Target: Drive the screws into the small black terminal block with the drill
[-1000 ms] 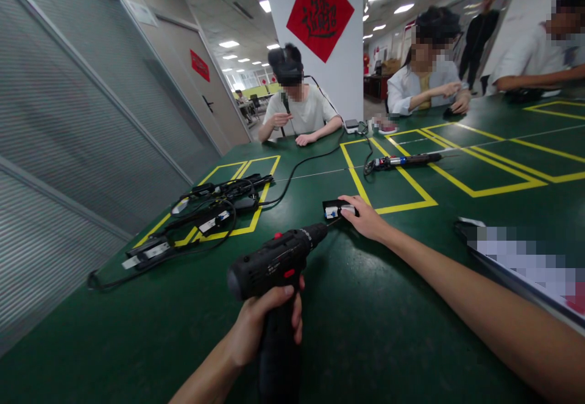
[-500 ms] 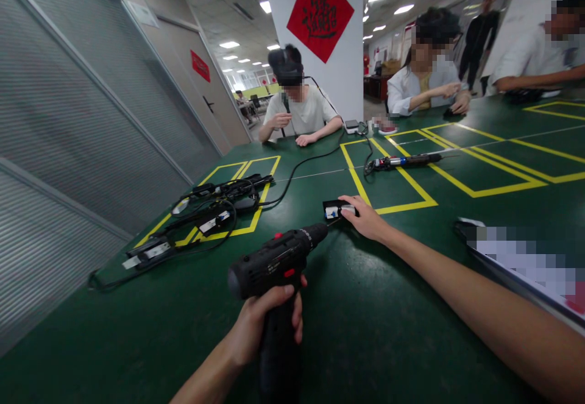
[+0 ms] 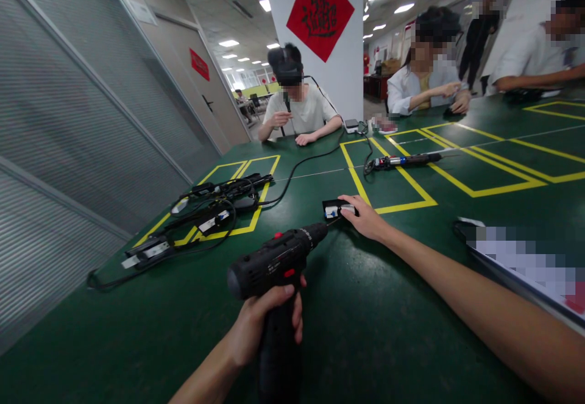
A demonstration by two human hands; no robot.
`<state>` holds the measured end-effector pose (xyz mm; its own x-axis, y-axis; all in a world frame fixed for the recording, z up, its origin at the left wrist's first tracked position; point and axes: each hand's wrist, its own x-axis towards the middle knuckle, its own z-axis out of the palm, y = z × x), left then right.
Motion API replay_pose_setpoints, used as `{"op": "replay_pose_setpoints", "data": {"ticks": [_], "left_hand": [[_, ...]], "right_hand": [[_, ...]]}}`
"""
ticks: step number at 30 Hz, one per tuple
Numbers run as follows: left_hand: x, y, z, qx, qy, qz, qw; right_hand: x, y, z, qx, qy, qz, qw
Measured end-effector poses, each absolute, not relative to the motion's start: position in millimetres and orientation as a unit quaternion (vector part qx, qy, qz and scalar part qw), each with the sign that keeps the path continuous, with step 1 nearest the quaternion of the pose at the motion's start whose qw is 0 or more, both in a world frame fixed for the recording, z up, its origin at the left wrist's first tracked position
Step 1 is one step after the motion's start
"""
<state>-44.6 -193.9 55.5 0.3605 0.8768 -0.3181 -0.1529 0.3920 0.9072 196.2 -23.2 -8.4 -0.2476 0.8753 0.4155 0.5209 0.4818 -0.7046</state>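
A black cordless drill with red buttons is in the grip of my left hand, whose fingers wrap round its handle. Its chuck points away and to the right, and the thin bit ends close to a small black box with a white and blue face. My right hand holds that box on the table, fingers over its top and right side. Whether the bit tip touches the box, I cannot make out.
Black adapters with tangled cables lie at the left. A pen-like electric screwdriver rests beyond my right hand. A tray with blurred contents sits at the right. Yellow tape marks the green table. Other people sit across it.
My hands, the drill and the small box look unmoved. In the background at the right, a standing person has shifted slightly.
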Motion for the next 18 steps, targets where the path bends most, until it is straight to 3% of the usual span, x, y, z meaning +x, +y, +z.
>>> {"op": "replay_pose_setpoints", "data": {"ticks": [18], "left_hand": [[-46.1,-191.4,53.3,0.419,0.426,0.35,0.721]], "right_hand": [[196.2,-22.7,-9.4,-0.46,-0.76,0.219,0.404]]}}
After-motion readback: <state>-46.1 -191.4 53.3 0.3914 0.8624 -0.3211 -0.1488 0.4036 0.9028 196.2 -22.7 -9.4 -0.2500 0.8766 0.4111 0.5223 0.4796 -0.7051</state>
